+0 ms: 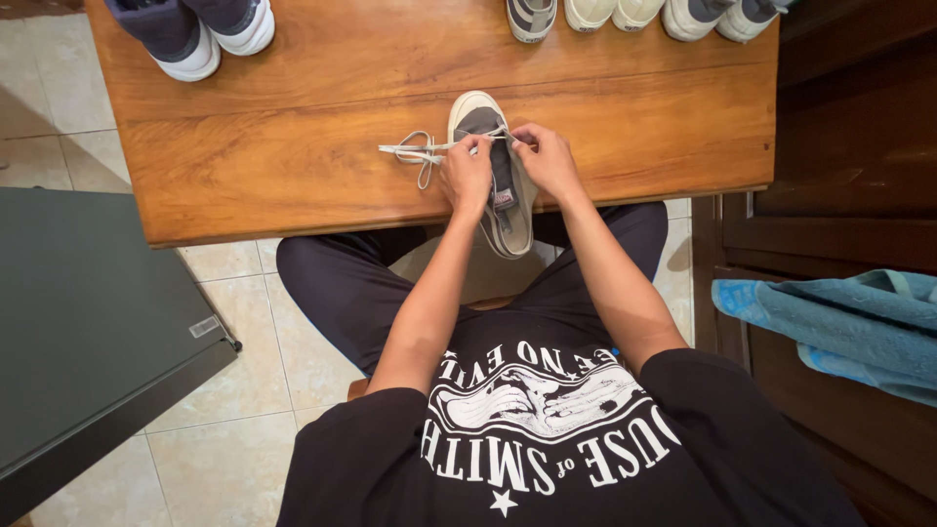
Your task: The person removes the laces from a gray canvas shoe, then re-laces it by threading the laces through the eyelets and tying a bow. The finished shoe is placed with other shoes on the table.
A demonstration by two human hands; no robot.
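Observation:
A grey sneaker (488,117) with a cream toe cap lies on the wooden table (293,146), toe pointing away, its heel hanging over the near edge. My left hand (467,174) rests on the shoe's left side and pinches the pale shoelace (415,150), whose loose loops trail left over the wood. My right hand (547,156) grips the lace at the shoe's right side near the front eyelets. The lace runs taut across the shoe between both hands.
A dark grey pair of sneakers (195,34) sits at the table's far left. Several light shoes (634,14) line the far edge. A dark cabinet top (88,322) stands left, a blue towel (839,327) lies right, beside dark wooden furniture (859,146). Tiled floor lies below.

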